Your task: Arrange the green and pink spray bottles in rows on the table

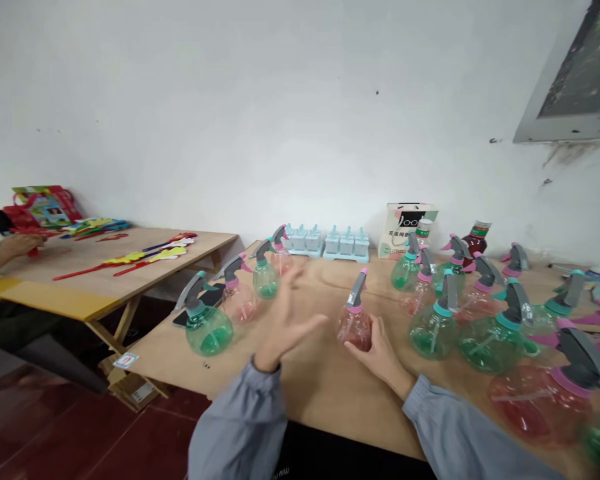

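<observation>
Counter: a wooden counter (pixel 320 380) fills the lower half of the view, and two grey sleeves come in from the bottom edge.
Right hand: the right hand (pixel 380 350) lies low on the counter. Its fingers are curved around the round body of the pink spray bottle (pixel 355 327) and hold it from the right side.
Pink spray bottle: it stands upright near the middle of the counter, with a grey trigger head on top, apart from the other bottles.
Left hand: the left hand (pixel 287 320) is lifted just left of that bottle, fingers spread wide and holding nothing. It is blurred.
Left row: a green spray bottle (pixel 209 330) stands nearest, with more pink and green ones in a line behind it.
Right group: many spray bottles (pixel 490 343) stand close together.
Far edge: two light blue mould trays (pixel 347 243), a paper box (pixel 403 230) and a dark red bottle (pixel 475 241) stand by the white wall (pixel 280 100).
Far left: a second counter (pixel 105 293) carries coloured flat pieces (pixel 145 257), and another person's hand (pixel 15 245) rests there.
</observation>
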`<action>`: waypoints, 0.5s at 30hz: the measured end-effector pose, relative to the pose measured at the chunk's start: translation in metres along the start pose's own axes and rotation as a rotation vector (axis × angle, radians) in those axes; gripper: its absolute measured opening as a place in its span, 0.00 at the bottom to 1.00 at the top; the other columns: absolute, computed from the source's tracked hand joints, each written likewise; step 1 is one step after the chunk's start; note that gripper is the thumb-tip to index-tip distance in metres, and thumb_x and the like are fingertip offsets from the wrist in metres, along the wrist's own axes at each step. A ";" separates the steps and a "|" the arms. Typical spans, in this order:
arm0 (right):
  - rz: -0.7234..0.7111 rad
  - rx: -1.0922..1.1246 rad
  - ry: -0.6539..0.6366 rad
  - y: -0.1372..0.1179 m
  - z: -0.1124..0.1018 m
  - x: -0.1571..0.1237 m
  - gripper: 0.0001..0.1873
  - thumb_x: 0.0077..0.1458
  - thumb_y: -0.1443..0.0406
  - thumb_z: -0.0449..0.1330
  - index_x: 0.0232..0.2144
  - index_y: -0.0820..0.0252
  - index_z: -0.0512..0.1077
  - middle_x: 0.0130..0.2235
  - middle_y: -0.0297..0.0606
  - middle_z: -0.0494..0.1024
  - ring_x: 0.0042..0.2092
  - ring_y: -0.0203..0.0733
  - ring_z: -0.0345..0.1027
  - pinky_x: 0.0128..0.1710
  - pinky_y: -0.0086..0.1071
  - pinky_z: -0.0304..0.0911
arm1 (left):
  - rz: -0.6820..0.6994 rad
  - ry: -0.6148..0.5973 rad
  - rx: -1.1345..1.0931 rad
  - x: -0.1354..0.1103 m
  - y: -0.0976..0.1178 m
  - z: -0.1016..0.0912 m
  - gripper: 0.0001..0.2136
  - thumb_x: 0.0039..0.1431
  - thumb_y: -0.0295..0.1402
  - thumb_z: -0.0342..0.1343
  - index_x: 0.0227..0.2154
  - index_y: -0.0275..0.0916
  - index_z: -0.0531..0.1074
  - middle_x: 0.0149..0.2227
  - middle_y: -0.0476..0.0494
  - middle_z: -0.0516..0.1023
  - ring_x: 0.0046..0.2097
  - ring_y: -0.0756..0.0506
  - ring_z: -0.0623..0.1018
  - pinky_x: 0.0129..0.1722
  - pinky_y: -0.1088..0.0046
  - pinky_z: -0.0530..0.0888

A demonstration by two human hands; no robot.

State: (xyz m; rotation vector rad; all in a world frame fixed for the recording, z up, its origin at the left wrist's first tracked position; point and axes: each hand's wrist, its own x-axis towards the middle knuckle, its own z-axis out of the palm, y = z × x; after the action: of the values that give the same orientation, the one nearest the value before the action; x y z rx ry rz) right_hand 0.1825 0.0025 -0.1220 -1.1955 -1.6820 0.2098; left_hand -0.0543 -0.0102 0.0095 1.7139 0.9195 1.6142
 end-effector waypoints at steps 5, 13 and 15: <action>-0.065 0.018 -0.119 -0.004 -0.012 -0.007 0.39 0.51 0.52 0.68 0.60 0.54 0.60 0.55 0.47 0.73 0.57 0.57 0.70 0.56 0.54 0.68 | -0.046 -0.482 -0.136 0.012 -0.021 0.078 0.36 0.46 0.39 0.72 0.60 0.43 0.68 0.58 0.35 0.72 0.58 0.36 0.74 0.56 0.59 0.73; -0.557 -0.327 0.250 -0.007 -0.095 -0.034 0.45 0.55 0.55 0.67 0.69 0.48 0.53 0.55 0.45 0.71 0.53 0.53 0.71 0.50 0.48 0.72 | -0.368 -0.291 -0.455 0.024 -0.059 0.056 0.27 0.37 0.40 0.75 0.43 0.39 0.79 0.39 0.43 0.80 0.36 0.47 0.77 0.38 0.70 0.75; -0.569 -0.457 0.402 0.000 -0.117 -0.040 0.48 0.53 0.58 0.70 0.69 0.50 0.52 0.55 0.46 0.69 0.52 0.53 0.70 0.50 0.50 0.71 | -0.462 -0.207 -0.542 0.022 -0.065 0.052 0.25 0.37 0.45 0.74 0.37 0.37 0.79 0.34 0.42 0.80 0.36 0.45 0.79 0.37 0.69 0.76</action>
State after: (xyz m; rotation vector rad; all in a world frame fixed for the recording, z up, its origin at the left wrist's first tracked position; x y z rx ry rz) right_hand 0.2754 -0.0735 -0.0929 -0.9389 -1.6711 -0.7514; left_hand -0.0069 0.0468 -0.0345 1.1606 0.6357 1.2059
